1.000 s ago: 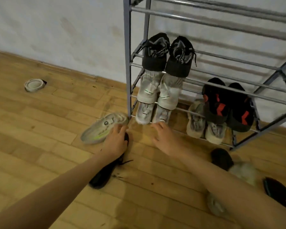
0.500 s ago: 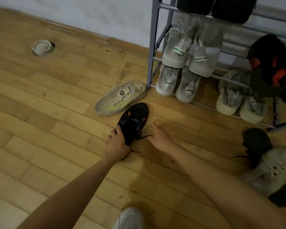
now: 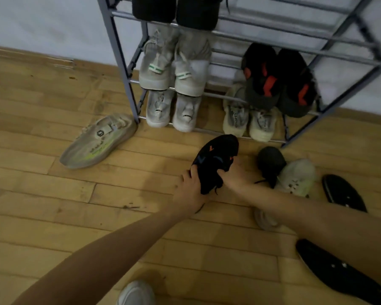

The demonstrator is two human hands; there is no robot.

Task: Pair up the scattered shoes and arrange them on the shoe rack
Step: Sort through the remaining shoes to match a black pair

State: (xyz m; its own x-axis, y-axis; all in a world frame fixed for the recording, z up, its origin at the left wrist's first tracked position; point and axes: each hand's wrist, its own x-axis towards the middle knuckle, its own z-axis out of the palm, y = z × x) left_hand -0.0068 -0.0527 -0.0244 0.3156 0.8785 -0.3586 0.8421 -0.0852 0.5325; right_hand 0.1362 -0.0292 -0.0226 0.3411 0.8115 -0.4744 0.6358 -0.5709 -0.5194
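A black sneaker with orange and blue marks (image 3: 216,159) is held just above the wooden floor in front of the shoe rack (image 3: 121,62). My left hand (image 3: 190,190) grips its heel end, and my right hand (image 3: 234,175) holds its right side. A beige sneaker with a neon yellow stripe (image 3: 99,142) lies on the floor by the rack's left leg. The rack holds a grey pair with green tabs (image 3: 174,64), a white pair (image 3: 172,111), a black-and-red pair (image 3: 277,82) and a cream pair (image 3: 249,119).
To the right on the floor lie a dark shoe (image 3: 271,164), a pale shoe (image 3: 297,177) and two black soles turned up (image 3: 343,192) (image 3: 339,274). A white shoe toe (image 3: 136,293) shows at the bottom edge. Another pale shoe (image 3: 266,219) is partly hidden under my right forearm.
The black sneaker has moved right, away from the beige one. My right hand, which was beside it half a second ago, now holds it together with my left hand.
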